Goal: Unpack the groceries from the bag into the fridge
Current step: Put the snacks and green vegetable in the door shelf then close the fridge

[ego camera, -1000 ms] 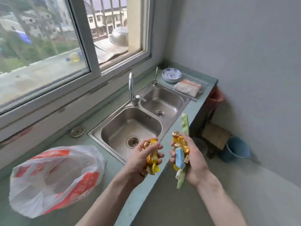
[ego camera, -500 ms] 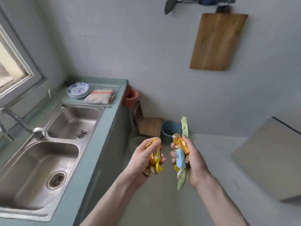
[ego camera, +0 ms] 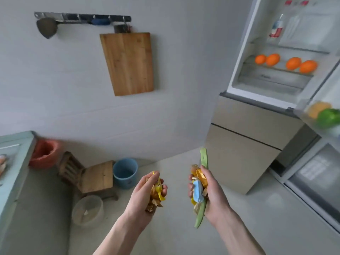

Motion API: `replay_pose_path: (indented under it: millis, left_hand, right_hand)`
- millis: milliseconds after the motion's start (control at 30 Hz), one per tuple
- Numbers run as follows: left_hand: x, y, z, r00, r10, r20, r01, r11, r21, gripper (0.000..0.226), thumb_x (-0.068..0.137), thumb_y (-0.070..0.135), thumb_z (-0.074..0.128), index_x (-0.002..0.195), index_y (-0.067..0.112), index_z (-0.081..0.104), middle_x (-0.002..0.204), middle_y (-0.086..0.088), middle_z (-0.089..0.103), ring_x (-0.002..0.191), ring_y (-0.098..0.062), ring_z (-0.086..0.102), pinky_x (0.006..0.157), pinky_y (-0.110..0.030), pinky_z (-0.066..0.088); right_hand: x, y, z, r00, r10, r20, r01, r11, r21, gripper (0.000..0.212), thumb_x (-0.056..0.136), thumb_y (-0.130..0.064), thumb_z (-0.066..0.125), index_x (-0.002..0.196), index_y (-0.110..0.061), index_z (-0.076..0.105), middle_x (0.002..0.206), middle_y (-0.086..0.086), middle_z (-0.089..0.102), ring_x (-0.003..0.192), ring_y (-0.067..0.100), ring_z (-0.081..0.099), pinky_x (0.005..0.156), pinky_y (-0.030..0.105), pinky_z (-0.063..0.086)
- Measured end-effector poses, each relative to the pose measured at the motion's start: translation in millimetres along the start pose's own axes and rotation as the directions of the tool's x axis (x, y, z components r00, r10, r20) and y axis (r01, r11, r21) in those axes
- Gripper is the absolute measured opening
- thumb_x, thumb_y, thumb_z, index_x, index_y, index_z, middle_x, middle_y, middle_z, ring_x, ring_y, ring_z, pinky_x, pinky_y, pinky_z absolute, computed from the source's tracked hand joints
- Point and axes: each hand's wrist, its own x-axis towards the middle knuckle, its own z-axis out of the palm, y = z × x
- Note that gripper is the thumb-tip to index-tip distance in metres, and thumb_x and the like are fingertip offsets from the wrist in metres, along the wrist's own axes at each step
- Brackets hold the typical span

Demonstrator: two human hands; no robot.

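wrapped candies (ego camera: 156,190), green bean pod (ego camera: 203,161), upright

Open floor (ego camera: 184,168) btwn hands and fridge (ego camera: 276,74); oranges (ego camera: 287,63) crowding lower shelf, upper shelf roomier.

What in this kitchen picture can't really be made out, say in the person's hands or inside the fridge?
Head view only:
- Candies in the left hand: curled fingers cover most of them, so no count.
- Green pod in the right hand: its middle is behind wrappers and palm.
- Fridge: cut off by the top and right edges.
- Carton on the upper shelf: label too blurred to read.
- Green vegetable in the door: blurred, cut by the right edge.
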Motion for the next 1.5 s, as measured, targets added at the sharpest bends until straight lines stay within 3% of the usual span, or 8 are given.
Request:
replay_pose_path:
  millis: [200, 433, 767, 933, 1067, 1167, 1300, 1500]
  left_hand:
    - [60.7, -20.6, 86.1, 0.980, -0.168, 0.107, 0.166, 0.986, 0.032, 0.039, 0.095, 0.014, 0.072, 0.129, -0.001, 0.063, 0.099, -0.020, 0.070, 0.072, -0.026, 0.071, 0.070, -0.031, 0.063]
    - [138.6, -34.7, 188.7, 0.930, -0.287, 0.229, 0.251, 0.953, 0.172, 0.031, 0.094, 0.013, 0.072, 0.121, -0.003, 0.068, 0.096, -0.020, 0.066, 0.061, -0.022, 0.063, 0.055, -0.027, 0.060]
    - [250.6, -34.5, 346.5, 0.823, -0.343, 0.453, 0.155, 0.903, 0.401, 0.038, 0.091, 0.029, 0.071, 0.122, 0.007, 0.068, 0.089, -0.014, 0.070, 0.061, -0.022, 0.063, 0.054, -0.031, 0.055]
    - [286.2, -46.4, 427.7, 0.759, -0.396, 0.518, 0.114, 0.863, 0.493, 0.032, 0.097, 0.029, 0.067, 0.121, 0.007, 0.068, 0.087, -0.012, 0.072, 0.062, -0.021, 0.064, 0.056, -0.032, 0.052]
    - [305.2, -50.9, 493.4, 0.674, -0.424, 0.605, 0.059, 0.847, 0.528, 0.030, 0.094, 0.028, 0.071, 0.118, 0.010, 0.070, 0.086, -0.013, 0.070, 0.058, -0.022, 0.061, 0.049, -0.029, 0.048]
    - [318.2, -48.5, 544.5, 0.620, -0.374, 0.689, -0.073, 0.847, 0.526, 0.021, 0.094, 0.028, 0.071, 0.111, 0.016, 0.074, 0.085, -0.010, 0.070, 0.057, -0.023, 0.060, 0.046, -0.029, 0.045]
    - [322.9, -34.6, 612.0, 0.471, -0.293, 0.832, -0.282, 0.843, 0.457, 0.013, 0.097, 0.030, 0.068, 0.108, 0.027, 0.075, 0.091, -0.010, 0.072, 0.063, -0.025, 0.063, 0.050, -0.031, 0.047]
    - [319.3, -24.7, 704.3, 0.297, -0.237, 0.925, -0.427, 0.833, 0.351, 0.015, 0.098, 0.029, 0.068, 0.112, 0.027, 0.073, 0.091, -0.010, 0.073, 0.064, -0.022, 0.065, 0.057, -0.028, 0.053]
  right_hand:
    - [25.2, -54.1, -52.7, 0.986, -0.066, -0.154, 0.088, 0.987, 0.136, 0.034, 0.097, -0.044, 0.064, 0.096, -0.010, 0.071, 0.072, 0.007, 0.062, 0.058, 0.017, 0.056, 0.058, 0.031, 0.046]
    - [72.1, -124.7, -98.5, 0.928, -0.106, -0.358, 0.192, 0.958, 0.212, 0.043, 0.094, -0.047, 0.068, 0.101, -0.005, 0.072, 0.073, 0.011, 0.064, 0.060, 0.021, 0.059, 0.056, 0.033, 0.050]
    - [158.8, -255.7, -127.2, 0.846, -0.163, -0.507, 0.367, 0.869, 0.332, 0.041, 0.099, -0.046, 0.061, 0.093, -0.006, 0.067, 0.067, 0.009, 0.059, 0.053, 0.018, 0.053, 0.046, 0.025, 0.047]
    - [171.1, -312.3, -148.9, 0.810, -0.258, -0.527, 0.439, 0.862, 0.252, 0.042, 0.101, -0.046, 0.056, 0.094, -0.006, 0.067, 0.070, 0.010, 0.059, 0.051, 0.018, 0.053, 0.049, 0.026, 0.045]
    - [166.7, -359.8, -169.8, 0.784, -0.302, -0.542, 0.446, 0.882, 0.154, 0.050, 0.099, -0.050, 0.056, 0.087, -0.003, 0.066, 0.066, 0.014, 0.054, 0.050, 0.021, 0.052, 0.046, 0.027, 0.043]
    - [161.5, -397.3, -182.4, 0.758, -0.331, -0.563, 0.463, 0.880, 0.106, 0.052, 0.098, -0.051, 0.056, 0.085, -0.002, 0.065, 0.066, 0.015, 0.052, 0.050, 0.022, 0.048, 0.045, 0.027, 0.041]
    - [151.1, -450.0, -186.6, 0.707, -0.382, -0.595, 0.517, 0.853, 0.066, 0.048, 0.100, -0.046, 0.055, 0.080, -0.002, 0.063, 0.066, 0.013, 0.051, 0.048, 0.020, 0.047, 0.044, 0.027, 0.039]
    - [138.5, -511.5, -199.8, 0.665, -0.479, -0.573, 0.582, 0.813, -0.005, 0.042, 0.095, -0.046, 0.062, 0.077, -0.008, 0.069, 0.062, 0.009, 0.058, 0.047, 0.018, 0.052, 0.042, 0.025, 0.043]
